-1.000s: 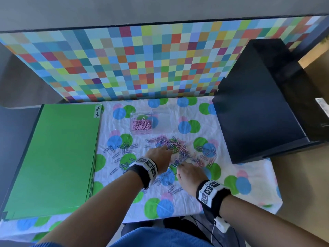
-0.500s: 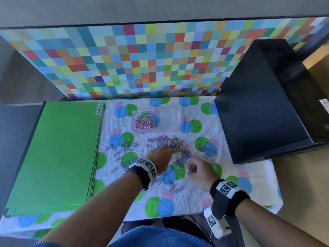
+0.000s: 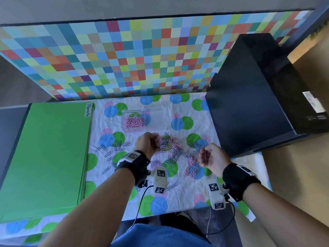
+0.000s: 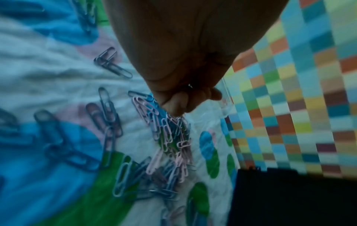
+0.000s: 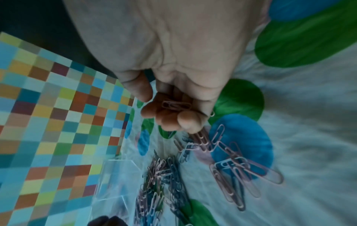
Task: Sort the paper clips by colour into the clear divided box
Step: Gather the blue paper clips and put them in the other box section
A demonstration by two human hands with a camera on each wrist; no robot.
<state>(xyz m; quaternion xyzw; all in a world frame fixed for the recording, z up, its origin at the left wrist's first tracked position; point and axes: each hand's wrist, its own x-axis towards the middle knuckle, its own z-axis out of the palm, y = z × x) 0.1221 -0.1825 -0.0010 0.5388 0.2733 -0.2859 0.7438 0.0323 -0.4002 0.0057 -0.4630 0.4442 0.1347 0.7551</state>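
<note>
Both hands lifted off pile: right hand [image 3: 212, 156] curled round pink clips [image 5: 176, 105]; left hand [image 3: 147, 144] fisted, contents unclear.

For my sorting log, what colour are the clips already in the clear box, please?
Pink clips, clearest in the head view.

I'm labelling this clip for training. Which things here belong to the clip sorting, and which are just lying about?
Belongs:
clear divided box
pink clips in box
mixed clip pile
right hand, holding pink clips
left hand

Lying about:
green folders
black box
</note>
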